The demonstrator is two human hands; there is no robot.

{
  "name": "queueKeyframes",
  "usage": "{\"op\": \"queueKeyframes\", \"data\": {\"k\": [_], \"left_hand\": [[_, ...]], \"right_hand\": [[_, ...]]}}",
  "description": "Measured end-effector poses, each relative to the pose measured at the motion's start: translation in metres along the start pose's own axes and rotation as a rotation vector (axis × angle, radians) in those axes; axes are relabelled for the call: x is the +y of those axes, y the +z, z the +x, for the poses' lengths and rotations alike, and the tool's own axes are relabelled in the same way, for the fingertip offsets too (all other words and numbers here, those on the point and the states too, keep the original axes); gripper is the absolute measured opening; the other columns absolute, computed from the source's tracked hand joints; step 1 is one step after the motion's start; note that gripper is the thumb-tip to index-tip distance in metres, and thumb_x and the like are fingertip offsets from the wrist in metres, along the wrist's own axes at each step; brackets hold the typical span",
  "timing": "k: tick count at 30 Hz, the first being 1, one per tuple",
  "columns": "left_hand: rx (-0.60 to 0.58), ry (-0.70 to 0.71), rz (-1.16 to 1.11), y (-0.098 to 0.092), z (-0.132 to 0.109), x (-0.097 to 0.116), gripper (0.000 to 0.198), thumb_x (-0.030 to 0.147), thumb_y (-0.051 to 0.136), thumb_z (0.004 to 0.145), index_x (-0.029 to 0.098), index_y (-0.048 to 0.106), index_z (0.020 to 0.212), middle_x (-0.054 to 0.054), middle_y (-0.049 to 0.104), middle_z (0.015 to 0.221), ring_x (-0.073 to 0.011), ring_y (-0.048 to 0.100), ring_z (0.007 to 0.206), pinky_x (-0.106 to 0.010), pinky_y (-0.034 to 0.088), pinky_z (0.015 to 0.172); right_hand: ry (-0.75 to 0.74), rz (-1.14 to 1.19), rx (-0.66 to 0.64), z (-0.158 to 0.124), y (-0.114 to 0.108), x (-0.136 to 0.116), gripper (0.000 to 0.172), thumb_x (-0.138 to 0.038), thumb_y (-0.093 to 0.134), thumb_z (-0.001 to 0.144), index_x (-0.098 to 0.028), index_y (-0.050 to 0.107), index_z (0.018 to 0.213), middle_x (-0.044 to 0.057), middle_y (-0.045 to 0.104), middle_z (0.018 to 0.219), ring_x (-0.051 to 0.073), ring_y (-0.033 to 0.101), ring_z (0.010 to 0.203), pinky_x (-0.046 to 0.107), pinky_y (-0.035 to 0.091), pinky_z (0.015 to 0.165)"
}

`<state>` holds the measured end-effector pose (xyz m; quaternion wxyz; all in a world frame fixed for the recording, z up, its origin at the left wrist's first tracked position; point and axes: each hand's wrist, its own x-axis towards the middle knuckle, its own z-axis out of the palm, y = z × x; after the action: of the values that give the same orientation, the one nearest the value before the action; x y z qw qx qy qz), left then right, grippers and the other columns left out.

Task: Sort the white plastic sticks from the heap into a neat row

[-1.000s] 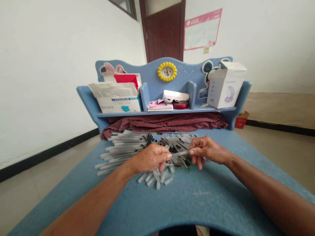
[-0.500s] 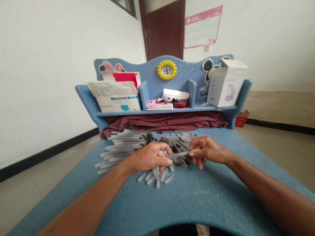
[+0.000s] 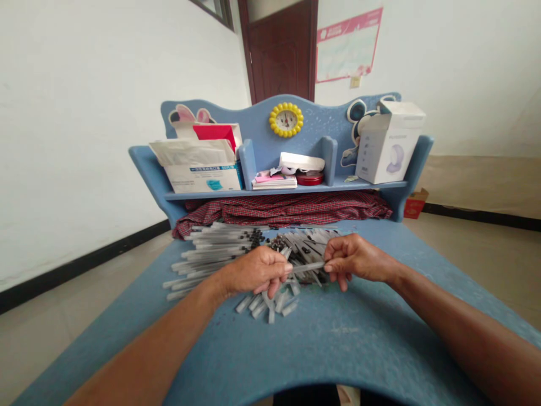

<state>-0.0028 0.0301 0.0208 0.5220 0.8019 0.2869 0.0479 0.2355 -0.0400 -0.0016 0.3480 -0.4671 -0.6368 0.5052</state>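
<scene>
My left hand (image 3: 253,270) and my right hand (image 3: 355,256) hold one thin translucent pen tube (image 3: 307,266) between them, level above the blue desk (image 3: 338,338). Each hand pinches one end with closed fingers. Behind the hands lies a pile of loose pen parts (image 3: 306,243) with dark tips. To the left, a row of capped pens (image 3: 211,254) lies side by side. Several short clear caps (image 3: 270,304) are scattered just under my left hand.
A red checked cloth (image 3: 287,210) lies bunched under the desk's shelf. On the shelf stand a mask box (image 3: 203,175), a stack of booklets (image 3: 274,180), a red tin (image 3: 310,179) and a white carton (image 3: 389,144). A yellow clock (image 3: 286,119) sits on the backboard.
The hands have stayed almost where they were. My left hand's fingers have shifted slightly along the tube's left end; the tube stays level between both hands.
</scene>
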Motion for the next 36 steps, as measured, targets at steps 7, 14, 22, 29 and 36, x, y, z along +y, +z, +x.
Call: {"op": "queueKeyframes", "data": {"k": [7, 14, 22, 29, 36], "left_hand": [[0.048, -0.012, -0.022, -0.001, 0.000, -0.001, 0.036, 0.045, 0.050, 0.082, 0.013, 0.052, 0.066, 0.003, 0.051, 0.041, -0.0028, 0.030, 0.029, -0.013, 0.020, 0.032], [0.115, -0.013, 0.001, 0.000, 0.001, 0.003, 0.032, 0.040, 0.048, 0.081, 0.013, 0.052, 0.066, 0.002, 0.054, 0.043, -0.0027, 0.031, 0.029, -0.014, 0.020, 0.033], [0.123, -0.016, 0.029, 0.006, 0.003, 0.002, 0.030, 0.041, 0.048, 0.081, 0.014, 0.052, 0.068, 0.001, 0.055, 0.044, -0.0035, 0.032, 0.030, -0.014, 0.020, 0.033], [0.128, -0.022, 0.031, -0.007, 0.001, -0.001, 0.034, 0.045, 0.051, 0.079, 0.014, 0.052, 0.067, 0.001, 0.056, 0.047, -0.0029, 0.032, 0.032, -0.015, 0.020, 0.034], [0.245, -0.081, 0.024, -0.044, -0.003, -0.019, 0.031, 0.044, 0.055, 0.077, 0.014, 0.052, 0.067, 0.001, 0.057, 0.047, -0.0033, 0.031, 0.033, -0.015, 0.019, 0.035]], "right_hand": [[-0.072, 0.030, 0.060, 0.000, 0.000, -0.001, 0.025, -0.032, 0.069, 0.072, -0.017, 0.049, 0.076, -0.002, 0.064, 0.060, 0.009, 0.060, 0.043, 0.017, 0.036, 0.037], [-0.113, 0.091, 0.210, 0.004, -0.004, 0.001, 0.024, -0.032, 0.067, 0.073, -0.016, 0.049, 0.078, 0.001, 0.067, 0.067, 0.011, 0.062, 0.044, 0.018, 0.038, 0.036], [-0.138, 0.145, 0.209, 0.007, 0.007, 0.003, 0.023, -0.029, 0.068, 0.070, -0.017, 0.050, 0.079, -0.002, 0.065, 0.060, 0.012, 0.061, 0.041, 0.017, 0.038, 0.034], [-0.176, 0.233, 0.331, 0.007, -0.011, 0.004, 0.029, -0.026, 0.075, 0.062, -0.016, 0.051, 0.075, -0.002, 0.065, 0.057, 0.011, 0.059, 0.039, 0.018, 0.040, 0.035], [-0.187, 0.317, 0.682, 0.007, -0.048, 0.013, 0.033, -0.023, 0.077, 0.056, -0.017, 0.050, 0.072, 0.000, 0.066, 0.056, 0.011, 0.057, 0.038, 0.018, 0.039, 0.034]]}}
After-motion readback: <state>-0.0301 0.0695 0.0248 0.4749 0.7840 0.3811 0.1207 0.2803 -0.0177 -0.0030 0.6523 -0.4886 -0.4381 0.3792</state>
